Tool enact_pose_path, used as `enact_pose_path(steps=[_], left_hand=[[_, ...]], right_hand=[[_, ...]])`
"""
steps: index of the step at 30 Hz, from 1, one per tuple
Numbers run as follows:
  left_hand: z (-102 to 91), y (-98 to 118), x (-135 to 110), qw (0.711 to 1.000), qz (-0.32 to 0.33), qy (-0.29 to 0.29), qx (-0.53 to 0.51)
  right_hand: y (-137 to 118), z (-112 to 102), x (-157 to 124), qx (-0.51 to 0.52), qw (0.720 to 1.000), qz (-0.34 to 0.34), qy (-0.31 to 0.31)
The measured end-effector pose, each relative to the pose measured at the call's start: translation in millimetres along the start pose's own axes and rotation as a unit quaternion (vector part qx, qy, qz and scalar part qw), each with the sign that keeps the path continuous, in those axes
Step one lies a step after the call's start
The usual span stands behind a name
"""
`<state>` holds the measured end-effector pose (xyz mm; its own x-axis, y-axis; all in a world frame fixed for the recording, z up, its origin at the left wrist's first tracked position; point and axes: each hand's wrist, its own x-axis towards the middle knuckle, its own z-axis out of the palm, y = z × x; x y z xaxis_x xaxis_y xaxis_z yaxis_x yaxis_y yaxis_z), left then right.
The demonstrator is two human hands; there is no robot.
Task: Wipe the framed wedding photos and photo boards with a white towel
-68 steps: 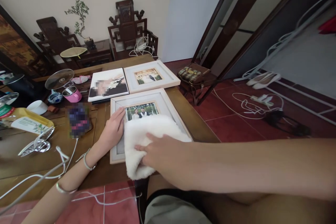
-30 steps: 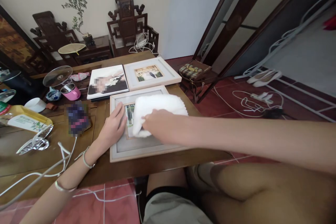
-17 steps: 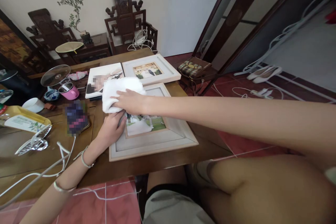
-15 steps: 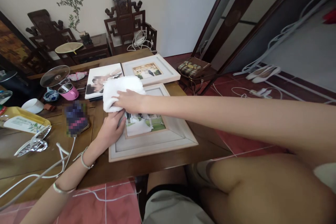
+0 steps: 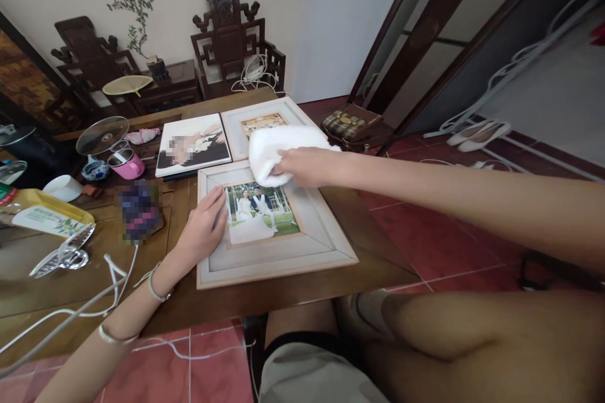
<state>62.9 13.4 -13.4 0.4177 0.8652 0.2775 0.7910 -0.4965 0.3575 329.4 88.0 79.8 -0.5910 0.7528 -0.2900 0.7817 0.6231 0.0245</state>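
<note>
- The right hand (image 5: 302, 167) has just carried the white cloth (image 5: 280, 143) away from the left hand (image 5: 203, 227), across to the far right side of the near frame (image 5: 278, 258).
- The photo (image 5: 261, 213) in that frame, partly hidden half a second ago, is now in plain sight, with two people shown in it.
- For the wiping in hand, this probably means the pass has gone along the far side, so the cloth is working at the edge rather than over the photo.
- The right grip is closed around the near edge of the folded cloth, fingers bunched into it; the cloth bulges out ahead of the hand.
- The left grip holds nothing between its fingers: it has stayed at the frame's left edge, palm down, fingers laid along the border beside the photo, seemingly steadying it.
- The near frame lies flat on the wooden desk (image 5: 312, 284), close to the side where the person sits, and looks unmoved.
- From this view the cloth also covers part of the far frame (image 5: 235, 132); whether it presses on that one cannot be told.
- Left of the far frame lies a picture panel (image 5: 193, 146), which the cloth overlapped in view a moment ago and now leaves uncovered.
- Further left stand a pink cup (image 5: 128, 166) and a bottle (image 5: 57, 213) lying down, both well apart from the cloth.
</note>
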Motion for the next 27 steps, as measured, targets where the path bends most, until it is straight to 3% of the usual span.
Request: enact_pose_path(steps=[6,9,14,20,23,27], left_hand=[[1.8,5,4,1.000,0.001,0.001,-0.003],[2.8,4,3,1.000,-0.003,0.005,-0.008],[1.6,3,2,1.000,-0.003,0.007,-0.011],[0.2,6,5,1.000,-0.007,-0.005,-0.011],[2.0,7,5,1.000,-0.010,-0.008,-0.010],[0.6,8,3,1.000,-0.012,-0.004,-0.009]], right_hand=[[23,-2,-20,0.005,0.999,0.045,-0.009],[9,-6,-28,-0.001,0.999,0.038,-0.032],[-33,-21,-49,-0.025,0.991,0.026,-0.126],[-68,-40,-81,0.012,0.962,-0.081,-0.261],[-77,-43,-90,0.040,0.957,-0.110,-0.264],[-77,-41,-85,0.078,0.966,-0.054,-0.242]])
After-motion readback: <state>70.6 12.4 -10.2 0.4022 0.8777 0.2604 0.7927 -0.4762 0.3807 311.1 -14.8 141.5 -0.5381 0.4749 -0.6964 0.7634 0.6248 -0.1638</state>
